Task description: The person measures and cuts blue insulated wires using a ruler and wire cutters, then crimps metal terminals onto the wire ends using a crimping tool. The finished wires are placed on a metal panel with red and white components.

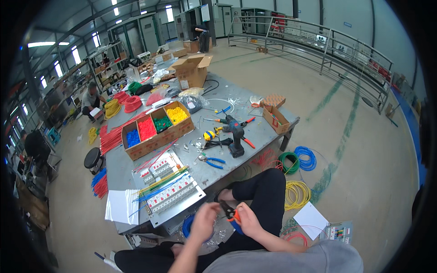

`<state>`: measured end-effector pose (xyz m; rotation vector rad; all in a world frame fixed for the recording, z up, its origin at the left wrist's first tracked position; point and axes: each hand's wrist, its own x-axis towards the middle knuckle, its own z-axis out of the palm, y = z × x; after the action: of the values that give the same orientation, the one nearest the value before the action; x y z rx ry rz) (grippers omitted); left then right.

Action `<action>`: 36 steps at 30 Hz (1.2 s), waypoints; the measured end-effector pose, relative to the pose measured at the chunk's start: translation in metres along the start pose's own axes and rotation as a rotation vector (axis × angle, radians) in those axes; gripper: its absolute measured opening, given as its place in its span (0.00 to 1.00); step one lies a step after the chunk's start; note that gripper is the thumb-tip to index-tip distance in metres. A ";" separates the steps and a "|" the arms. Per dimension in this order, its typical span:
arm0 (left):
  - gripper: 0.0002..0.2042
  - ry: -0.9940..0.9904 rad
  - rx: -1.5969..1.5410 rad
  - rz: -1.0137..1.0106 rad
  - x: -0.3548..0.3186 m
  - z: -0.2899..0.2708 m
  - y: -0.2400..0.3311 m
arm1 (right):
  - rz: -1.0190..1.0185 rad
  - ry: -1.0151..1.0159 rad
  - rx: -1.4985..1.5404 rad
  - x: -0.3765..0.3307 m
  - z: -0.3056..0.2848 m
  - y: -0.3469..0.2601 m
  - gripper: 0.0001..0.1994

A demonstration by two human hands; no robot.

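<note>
Orange-handled pliers [231, 213] with a dark head are gripped in my right hand [249, 221], over my lap. Close to their jaws is my left hand [205, 222], its fingers curled together and slightly blurred; what they hold, if anything, does not show. Beneath the left hand lies a coil of blue wire [187, 226], partly covered. On the table edge in front rests a metal panel [199, 193] with rows of white breakers [172, 193] and yellow, green and blue wires across it. Blue-handled cutters [213, 161] lie beyond the panel.
A divided cardboard box [157, 146] of coloured terminals stands on the grey table [214, 182], near a cordless drill [236, 139]. Yellow [297, 195], green and blue wire coils lie on the floor at right, near a white sheet [311, 220]. Other people are in the background.
</note>
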<state>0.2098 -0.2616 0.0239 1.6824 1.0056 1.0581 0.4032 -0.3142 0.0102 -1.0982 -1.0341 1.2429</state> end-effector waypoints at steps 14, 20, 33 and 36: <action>0.09 0.498 -0.828 -0.406 -0.142 0.027 0.013 | -0.233 -0.249 -0.384 -0.042 0.031 0.008 0.09; 0.10 0.404 -1.086 -0.550 -0.145 0.035 0.029 | 0.003 -0.386 -0.494 -0.064 0.042 -0.002 0.09; 0.11 0.371 -0.850 -0.562 -0.146 0.025 0.030 | -0.202 -0.328 -0.517 -0.052 0.035 0.016 0.10; 0.15 0.383 -0.795 -0.583 -0.147 0.029 0.028 | -0.218 -0.389 -0.187 -0.052 0.035 0.018 0.14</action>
<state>0.1963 -0.4129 0.0107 0.5099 1.0253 1.1722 0.3623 -0.3636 -0.0007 -0.8697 -1.5488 1.2254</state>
